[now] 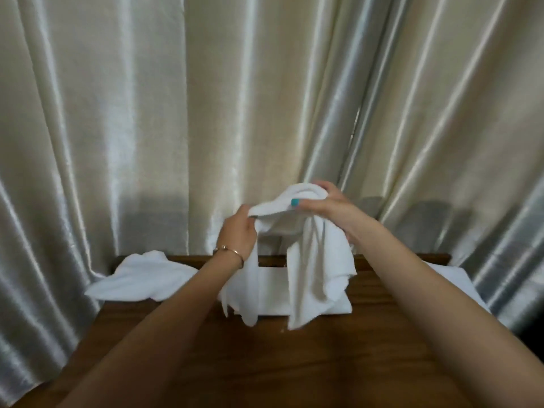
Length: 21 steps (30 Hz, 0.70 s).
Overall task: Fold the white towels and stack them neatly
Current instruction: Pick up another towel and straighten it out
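Loose towel (138, 278): crumpled at far left edge of worktop (265, 363), partly overhanging; unfolded, left to do.
Left hand (238, 234): clenched round one gathered end of held towel (312, 254), bracelet on wrist.
Held towel: raised above worktop, drooping in two hanging tails; not yet folded.
Folded towel (272, 293): flat on worktop behind the tails, apparently done.
Right hand (323, 201): pinching the other end, higher up.
Far-right white cloth (453, 278): mostly hidden by forearm; state unclear.
Progress: early to middling.
Containers: none visible.
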Available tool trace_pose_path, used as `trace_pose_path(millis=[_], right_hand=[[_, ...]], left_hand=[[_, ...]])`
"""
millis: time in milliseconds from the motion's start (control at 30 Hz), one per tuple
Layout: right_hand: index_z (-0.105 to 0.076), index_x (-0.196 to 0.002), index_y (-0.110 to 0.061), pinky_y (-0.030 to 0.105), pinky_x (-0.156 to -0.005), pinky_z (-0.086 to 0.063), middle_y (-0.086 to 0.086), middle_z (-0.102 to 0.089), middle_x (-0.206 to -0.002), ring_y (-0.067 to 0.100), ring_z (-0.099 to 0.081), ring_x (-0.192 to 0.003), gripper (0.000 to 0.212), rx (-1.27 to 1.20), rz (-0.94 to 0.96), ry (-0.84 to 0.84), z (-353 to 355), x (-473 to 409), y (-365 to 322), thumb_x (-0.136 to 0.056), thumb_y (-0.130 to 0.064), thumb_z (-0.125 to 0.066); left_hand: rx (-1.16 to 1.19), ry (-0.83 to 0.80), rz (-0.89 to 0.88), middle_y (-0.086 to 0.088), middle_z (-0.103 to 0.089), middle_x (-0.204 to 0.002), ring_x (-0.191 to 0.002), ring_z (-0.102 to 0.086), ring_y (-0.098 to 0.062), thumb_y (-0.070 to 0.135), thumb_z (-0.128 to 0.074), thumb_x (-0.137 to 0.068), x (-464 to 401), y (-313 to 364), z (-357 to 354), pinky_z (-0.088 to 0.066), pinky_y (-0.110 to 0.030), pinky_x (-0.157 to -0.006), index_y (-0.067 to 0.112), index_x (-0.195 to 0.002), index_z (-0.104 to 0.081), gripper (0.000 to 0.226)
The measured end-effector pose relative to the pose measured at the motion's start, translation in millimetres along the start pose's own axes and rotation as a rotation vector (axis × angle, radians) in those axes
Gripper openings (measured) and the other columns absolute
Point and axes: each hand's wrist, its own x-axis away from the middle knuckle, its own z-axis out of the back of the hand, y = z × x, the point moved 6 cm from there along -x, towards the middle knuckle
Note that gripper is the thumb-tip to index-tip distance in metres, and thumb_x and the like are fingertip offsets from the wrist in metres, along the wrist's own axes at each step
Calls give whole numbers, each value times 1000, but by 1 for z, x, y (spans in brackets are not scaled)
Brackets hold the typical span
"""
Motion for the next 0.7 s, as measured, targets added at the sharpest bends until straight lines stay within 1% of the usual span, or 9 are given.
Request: trace_pose_path(millis=[67,133,200,233,267,333,433,600,700], right_hand=[[-32,-137,-30,14,-63,-43,-4,-42,-116,9,-47,-94,85,225,125,-25,15,15,8,-70,-8,-82],[-47,-120,-26,17,-58,-43,6,-47,-116,12,-50,-86,63,341,224,-26,27,20,23,-70,-2,-77],[-64,-90,-15,26,-63,-42,16,-59,-102,22,-56,-82,18,448,265,34,43,21,31,-77,-9,-74],[-66,-75,-16,30,-66,-40,16,-60,-90,24,-55,-79,8,500,279,45,52,22,33,-82,-16,-70],[-64,-67,-22,32,-68,-38,13,-57,-84,23,-53,-78,20,572,301,54,61,22,37,-87,-21,-64],[-69,-77,-29,33,-70,-39,7,-52,-92,24,-51,-84,21,816,318,123,83,27,39,-91,-28,-53],[-66,-83,-27,34,-64,-41,6,-61,-90,32,-61,-87,20,994,320,225,106,36,43,-88,-17,-50],[-72,-95,-7,40,-80,-53,18,-67,-96,38,-63,-98,23,943,195,298,143,44,64,-83,-3,-53],[-64,-84,-10,35,-64,-44,11,-59,-84,33,-59,-80,12,1013,6,376,166,55,84,-85,-18,-55]], left_hand=[[-10,18,46,-11,-60,-84,-73,-51,-26,15,-38,-96,3,19,-4,-33,-29,-60,15,-89,-50,14],[4,28,66,3,-54,-71,-65,-48,-18,20,-42,-93,6,34,-6,-32,-28,-52,18,-82,-47,13],[24,36,86,13,-51,-68,-62,-47,-5,25,-52,-87,13,42,-6,-34,-14,-51,23,-77,-51,11],[28,23,86,14,-51,-68,-62,-46,0,24,-57,-84,17,44,-6,-34,-7,-49,27,-74,-52,12],[9,-15,69,14,-54,-68,-61,-48,0,22,-62,-81,21,44,-7,-35,-4,-50,30,-72,-52,15],[-143,-180,-19,6,-62,-73,-64,-52,-8,19,-69,-78,29,45,-15,-34,-7,-53,27,-74,-60,13],[-399,-374,-85,-9,-69,-85,-77,-59,-24,22,-66,-85,37,40,-25,-26,-23,-56,11,-83,-69,11],[-491,-450,64,-20,-67,-100,-95,-60,-34,18,-58,-92,47,13,-21,-37,-29,-69,1,-96,-67,20],[-557,-422,152,-22,-66,-106,-100,-60,-37,13,-53,-93,56,-8,-6,-44,-33,-79,-2,-102,-66,21]])
